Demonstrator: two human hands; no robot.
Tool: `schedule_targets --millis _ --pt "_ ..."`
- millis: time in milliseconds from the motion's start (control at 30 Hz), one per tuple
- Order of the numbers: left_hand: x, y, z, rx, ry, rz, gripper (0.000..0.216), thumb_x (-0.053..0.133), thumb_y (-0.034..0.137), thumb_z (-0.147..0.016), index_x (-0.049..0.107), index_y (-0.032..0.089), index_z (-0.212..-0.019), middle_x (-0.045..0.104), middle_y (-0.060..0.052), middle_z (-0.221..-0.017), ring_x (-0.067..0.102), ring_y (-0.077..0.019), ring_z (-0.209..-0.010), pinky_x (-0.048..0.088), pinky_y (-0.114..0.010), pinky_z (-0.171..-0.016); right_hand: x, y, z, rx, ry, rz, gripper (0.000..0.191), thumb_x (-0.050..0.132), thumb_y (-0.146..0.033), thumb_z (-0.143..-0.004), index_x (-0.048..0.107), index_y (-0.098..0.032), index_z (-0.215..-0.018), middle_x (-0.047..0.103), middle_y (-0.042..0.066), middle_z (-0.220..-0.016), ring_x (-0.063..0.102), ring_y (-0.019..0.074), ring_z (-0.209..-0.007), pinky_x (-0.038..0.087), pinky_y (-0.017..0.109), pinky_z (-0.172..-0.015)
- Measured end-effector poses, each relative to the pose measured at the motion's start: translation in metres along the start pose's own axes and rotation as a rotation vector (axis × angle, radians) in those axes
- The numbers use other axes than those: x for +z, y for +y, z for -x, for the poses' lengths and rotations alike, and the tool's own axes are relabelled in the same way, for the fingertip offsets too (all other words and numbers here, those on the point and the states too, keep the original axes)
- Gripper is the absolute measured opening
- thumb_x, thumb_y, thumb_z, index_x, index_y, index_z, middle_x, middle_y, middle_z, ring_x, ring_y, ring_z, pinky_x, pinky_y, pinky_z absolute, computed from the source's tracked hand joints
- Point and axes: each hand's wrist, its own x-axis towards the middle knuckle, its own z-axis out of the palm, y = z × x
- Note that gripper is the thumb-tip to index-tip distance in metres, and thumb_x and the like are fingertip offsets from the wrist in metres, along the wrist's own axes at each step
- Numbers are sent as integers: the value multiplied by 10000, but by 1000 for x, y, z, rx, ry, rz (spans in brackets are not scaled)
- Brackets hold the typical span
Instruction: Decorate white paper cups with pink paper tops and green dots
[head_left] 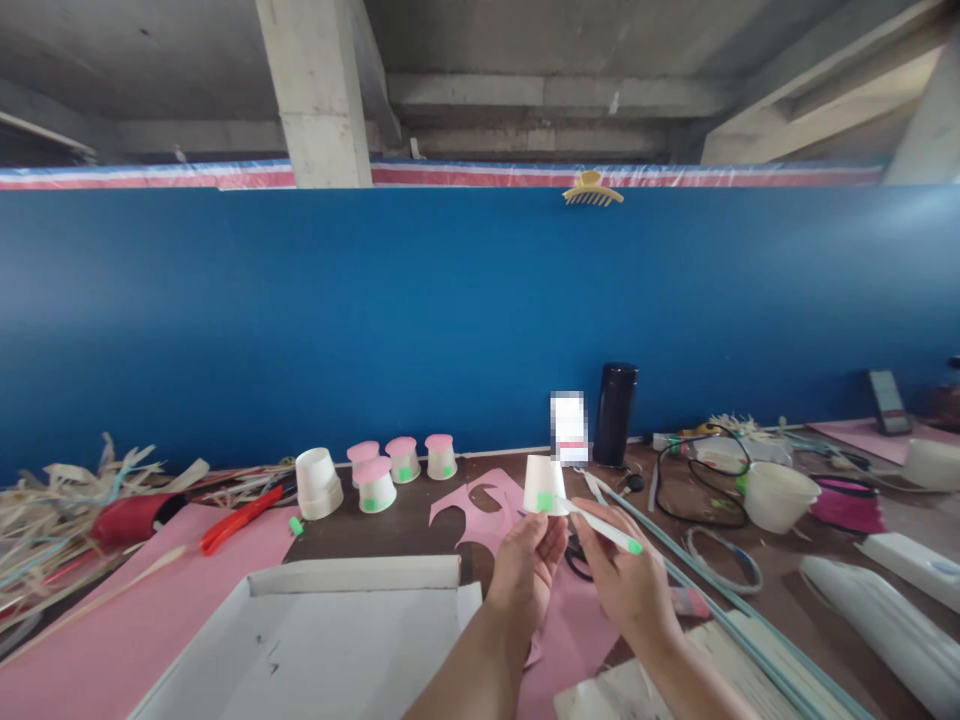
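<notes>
My left hand holds a small white paper cup upside down by its rim; the cup has a green square painted on its side. My right hand grips a white marker with a green end, and its tip touches the cup near the green patch. Both hands are over a cut sheet of pink paper on the brown table.
Several finished cups with pink tops and a stack of plain white cups stand at the left. A white cardboard box lid, red pliers, black scissors, a black bottle, cables and a white bowl lie around.
</notes>
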Motion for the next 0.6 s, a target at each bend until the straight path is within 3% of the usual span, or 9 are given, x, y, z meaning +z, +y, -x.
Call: schedule_targets --millis 233,433,600 --pt "0 0 1 3 -33 3 116 733 170 -767 666 116 -845 720 -92 -880 693 -165 -854 538 -266 -849 0 1 0 7 -34 11 225 524 -359 -905 682 -234 -1007 718 71 -1015 657 232 -981 522 342 -863" --pt "-2 -1 -1 31 17 15 80 723 155 -772 655 124 -801 702 -69 -809 687 -155 -810 540 -285 -864 -2 -1 2 31 -136 51 234 507 -370 -912 690 -247 -988 730 59 -986 669 225 -946 518 329 -834" --pt "1 0 2 21 19 3 78 721 149 -768 651 121 -787 698 -69 -795 685 -153 -791 537 -284 -857 0 0 2 34 -117 50 235 512 -382 -912 687 -245 -986 735 59 -966 683 213 -904 523 311 -813"
